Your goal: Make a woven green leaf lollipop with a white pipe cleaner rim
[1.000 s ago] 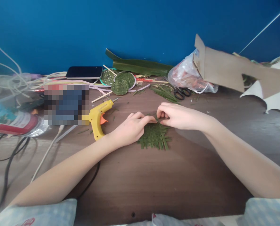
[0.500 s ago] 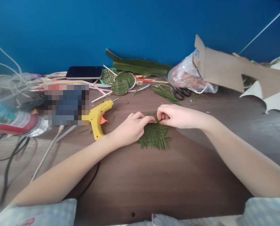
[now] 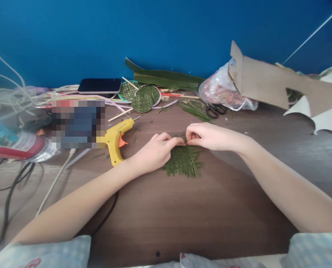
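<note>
A small square mat woven from green leaf strips (image 3: 183, 160) lies flat on the brown table, its loose strip ends fringing the near and right edges. My left hand (image 3: 157, 152) presses on its upper left part, index finger stretched along the far edge and the other fingers bent. Against that same edge, my right hand (image 3: 203, 136) is closed in a pinch, thumb and forefinger together on a leaf strip of the mat that their tips mostly hide. The two hands' fingertips nearly meet.
Left of my hands lies a yellow glue gun (image 3: 115, 143). Round woven pieces (image 3: 142, 102), a phone (image 3: 100, 85), a long green leaf (image 3: 166, 79), scissors (image 3: 215, 110), a plastic bag (image 3: 224, 87) and cut cardboard (image 3: 266, 80) line the back. Cables (image 3: 8, 204) run at left.
My right hand has risen slightly from the mat's edge, and its thumb now points left toward the left fingertip. The left hand and the mat stay in place.
</note>
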Tool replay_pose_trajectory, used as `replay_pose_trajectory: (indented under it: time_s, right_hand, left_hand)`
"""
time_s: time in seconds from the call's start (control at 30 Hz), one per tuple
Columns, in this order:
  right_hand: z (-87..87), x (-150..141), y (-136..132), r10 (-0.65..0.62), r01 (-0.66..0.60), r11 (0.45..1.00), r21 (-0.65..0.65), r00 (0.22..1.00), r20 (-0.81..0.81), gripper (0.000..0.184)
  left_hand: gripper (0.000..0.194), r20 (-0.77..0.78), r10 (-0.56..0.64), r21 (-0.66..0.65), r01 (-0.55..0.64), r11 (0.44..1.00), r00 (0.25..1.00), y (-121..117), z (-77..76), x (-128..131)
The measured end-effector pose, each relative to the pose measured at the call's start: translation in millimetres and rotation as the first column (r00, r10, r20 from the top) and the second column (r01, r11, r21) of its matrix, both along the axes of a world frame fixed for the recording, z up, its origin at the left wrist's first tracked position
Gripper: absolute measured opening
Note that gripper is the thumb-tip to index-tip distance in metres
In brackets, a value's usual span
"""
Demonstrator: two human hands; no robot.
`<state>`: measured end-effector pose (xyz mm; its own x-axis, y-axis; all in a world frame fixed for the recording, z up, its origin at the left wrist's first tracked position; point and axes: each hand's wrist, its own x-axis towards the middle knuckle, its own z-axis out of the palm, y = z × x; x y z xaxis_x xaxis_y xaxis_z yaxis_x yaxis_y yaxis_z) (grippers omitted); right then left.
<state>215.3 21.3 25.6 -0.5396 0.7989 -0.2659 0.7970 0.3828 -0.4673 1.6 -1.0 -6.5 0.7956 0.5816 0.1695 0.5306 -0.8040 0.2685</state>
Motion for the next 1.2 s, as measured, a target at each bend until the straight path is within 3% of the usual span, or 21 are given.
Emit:
replay_pose_trajectory:
  time_s: [0.27, 0.53, 0.83, 1.2]
  right_hand:
    - [-5.3, 1, -3, 0.009, -0.008, 1.000, 0.030, 0.998, -0.056, 0.008]
    - [-22.2, -1, -22, -0.098, 0.137, 0.977, 0.164, 0.969, -0.227, 0.010]
    - [-28.6, -2, -24, -0.130, 0.198, 0.954, 0.226, 0.950, -0.284, 0.010]
    - [-28.3, 4, -28, -0.234, 0.290, 0.954, 0.078, 0.880, -0.413, 0.009]
  left_hand:
    - [0.043, 0.008, -0.004, -0.001, 0.004, 1.000, 1.000, -1, 0.8, 0]
    - [0.046, 0.012, -0.008, 0.005, 0.008, 1.000, 1.000, -1, -0.3, 0]
    - [0.046, 0.023, -0.009, 0.041, 0.008, 0.999, 1.000, -1, -2.2, 0]
    - [0.045, 0.032, 0.000, 0.015, -0.001, 1.000, 0.999, 0, -1.8, 0]
